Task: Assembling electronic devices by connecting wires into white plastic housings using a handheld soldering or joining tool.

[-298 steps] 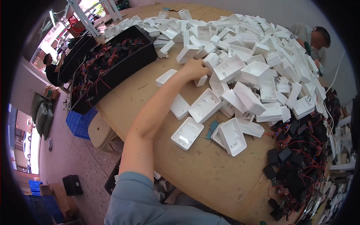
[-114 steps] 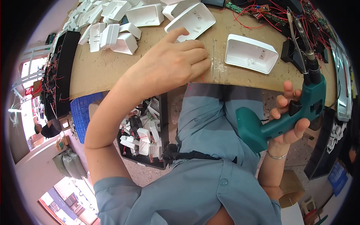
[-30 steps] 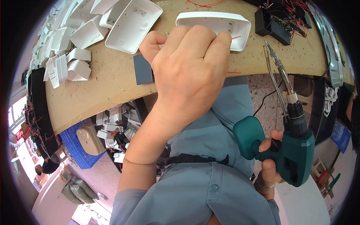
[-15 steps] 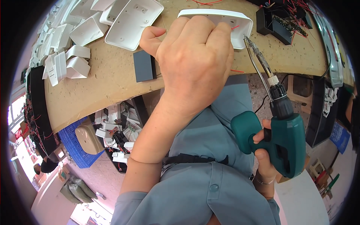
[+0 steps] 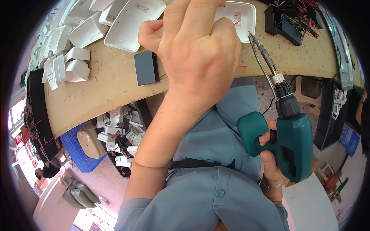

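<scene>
My left hand (image 5: 196,57) reaches over a shallow white plastic case (image 5: 244,19), its back turned up. The little finger juts out to the left, the index is bent down, and the thumb and fingertips are hidden beneath. A red wire end (image 5: 237,22) shows beside the index finger; what the fingers grip is hidden. My right hand (image 5: 273,167) is closed around the handle of a green soldering gun (image 5: 296,150), a finger at its trigger. The gun's metal tip (image 5: 266,54) and thin feed tube point up toward the case's near right corner.
A dark grey box (image 5: 145,68) lies near the bench edge (image 5: 104,96). White plastic cases (image 5: 133,27) are heaped at the left. Black housings with red wires (image 5: 289,29) stand at the far right. Beneath the bench are a bin of white parts (image 5: 119,131) and a blue crate (image 5: 79,148).
My left hand has moved slightly away from me and its fingers have straightened somewhat. The white case sits a little farther off, its inside more in view. The soldering gun has shifted slightly up.
</scene>
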`<state>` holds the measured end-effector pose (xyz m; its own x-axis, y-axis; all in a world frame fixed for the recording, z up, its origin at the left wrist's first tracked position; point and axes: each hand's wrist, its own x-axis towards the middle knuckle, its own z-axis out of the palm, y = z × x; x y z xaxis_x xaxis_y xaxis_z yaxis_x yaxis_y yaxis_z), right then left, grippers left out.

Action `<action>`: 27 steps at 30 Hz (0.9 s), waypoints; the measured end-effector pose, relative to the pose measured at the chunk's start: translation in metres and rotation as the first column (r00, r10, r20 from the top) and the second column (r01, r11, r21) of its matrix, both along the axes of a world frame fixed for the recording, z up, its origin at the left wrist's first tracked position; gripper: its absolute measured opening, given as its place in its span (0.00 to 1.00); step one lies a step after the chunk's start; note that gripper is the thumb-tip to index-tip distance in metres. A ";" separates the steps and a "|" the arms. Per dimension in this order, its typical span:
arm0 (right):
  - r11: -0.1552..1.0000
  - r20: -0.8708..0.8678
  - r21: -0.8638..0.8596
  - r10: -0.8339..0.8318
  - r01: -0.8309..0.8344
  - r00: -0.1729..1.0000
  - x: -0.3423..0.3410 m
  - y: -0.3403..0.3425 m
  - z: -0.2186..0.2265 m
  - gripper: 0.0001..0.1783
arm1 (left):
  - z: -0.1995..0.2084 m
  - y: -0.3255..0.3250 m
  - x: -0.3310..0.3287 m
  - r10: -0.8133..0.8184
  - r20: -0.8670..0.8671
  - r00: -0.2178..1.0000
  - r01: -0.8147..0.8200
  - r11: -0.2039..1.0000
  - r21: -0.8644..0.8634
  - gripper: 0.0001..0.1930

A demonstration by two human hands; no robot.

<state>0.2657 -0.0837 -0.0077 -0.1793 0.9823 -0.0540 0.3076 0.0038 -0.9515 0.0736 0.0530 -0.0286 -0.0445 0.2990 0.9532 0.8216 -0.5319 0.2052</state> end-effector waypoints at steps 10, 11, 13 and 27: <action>0.996 0.075 -0.004 -0.085 0.086 0.994 -0.009 0.000 0.010 0.32 | -0.001 0.001 -0.008 -0.015 0.002 1.000 0.015 1.000 -0.015 0.03; 0.999 0.042 0.023 -0.044 0.043 0.998 -0.007 0.000 0.008 0.33 | -0.002 0.004 -0.010 -0.019 0.004 1.000 0.019 1.000 -0.017 0.03; 0.999 0.035 -0.020 -0.050 0.051 0.998 -0.010 -0.001 0.015 0.26 | -0.001 0.002 -0.013 -0.025 0.008 1.000 0.025 0.999 -0.021 0.03; 0.997 -0.010 -0.033 -0.066 0.065 0.998 -0.020 -0.006 0.006 0.17 | -0.003 0.006 -0.005 -0.068 0.008 0.998 0.068 0.997 -0.042 0.03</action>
<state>0.2461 -0.0896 -0.0014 -0.1152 0.9897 -0.0844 0.2959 -0.0469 -0.9541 0.0683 0.0591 -0.0319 -0.0292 0.3418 0.9393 0.7823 -0.5771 0.2344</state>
